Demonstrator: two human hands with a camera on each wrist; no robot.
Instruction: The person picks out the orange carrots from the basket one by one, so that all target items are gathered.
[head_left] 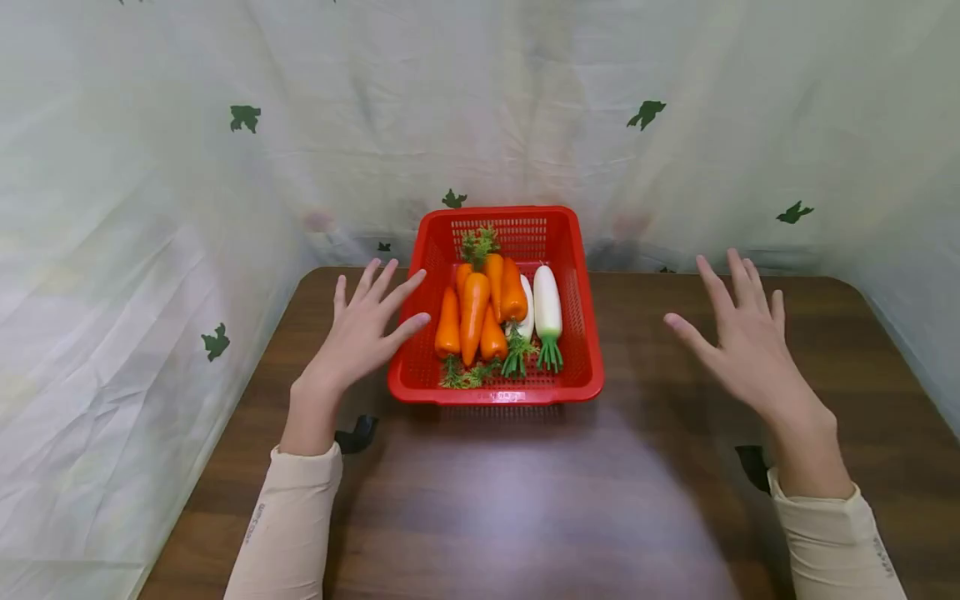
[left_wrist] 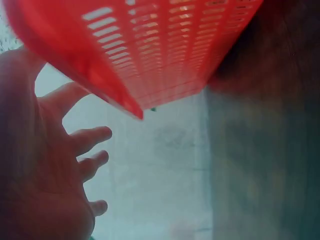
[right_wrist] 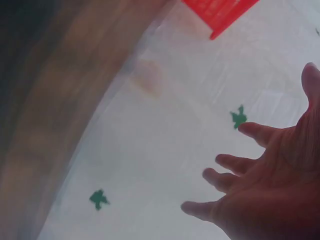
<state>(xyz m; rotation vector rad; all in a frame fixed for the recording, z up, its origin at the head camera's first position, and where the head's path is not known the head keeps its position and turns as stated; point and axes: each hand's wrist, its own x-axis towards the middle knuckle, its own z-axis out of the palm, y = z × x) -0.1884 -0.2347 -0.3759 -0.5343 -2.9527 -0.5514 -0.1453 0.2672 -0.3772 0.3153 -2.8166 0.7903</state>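
A red plastic basket (head_left: 588, 358) with slotted walls stands on the table and holds several orange carrots (head_left: 474, 312) with green tops, plus two white radishes (head_left: 547, 304) with green stems on its right side. My left hand (head_left: 360, 333) is spread at the basket's left rim, thumb and index finger overlapping that rim in the head view. In the left wrist view, the basket wall (left_wrist: 150, 55) fills the top, close to the spread fingers. Well to the right of the basket, my right hand (head_left: 742, 346) hangs over the table with fingers spread, holding nothing.
The brown wooden table (head_left: 510, 500) reaches back to a pale hanging cloth (head_left: 525, 108) with dark green leaf-like shapes. That cloth also closes off the left and right sides. Dark straps (head_left: 357, 435) show by both wrists.
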